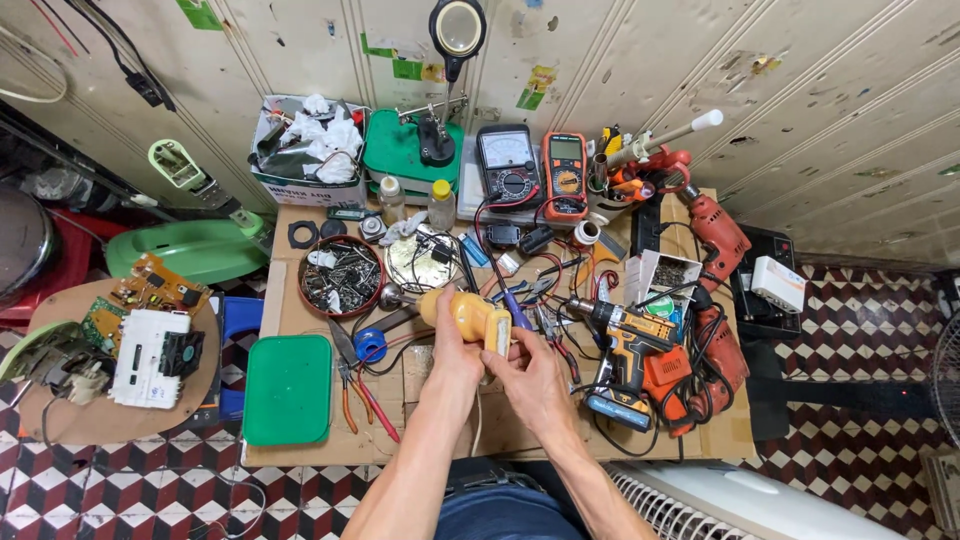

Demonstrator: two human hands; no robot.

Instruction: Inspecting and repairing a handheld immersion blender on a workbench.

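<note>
Both my hands hold a yellow plastic soldering-gun-like tool (468,314) above the middle of a cluttered work table (300,455). My left hand (455,357) grips its body from below and behind. My right hand (532,378) pinches its right end, where a pale plate faces me. A metal tip sticks out of the tool to the left. A cordless orange-and-black drill (625,350) lies just right of my right hand. A blue-handled screwdriver (512,305) lies behind the tool.
A round tray of metal parts (342,277), a green lid (288,388), red-handled pliers (352,385), two multimeters (535,170), a red corded drill (718,235) and tangled leads crowd the table. A stool with circuit boards (110,360) stands at left.
</note>
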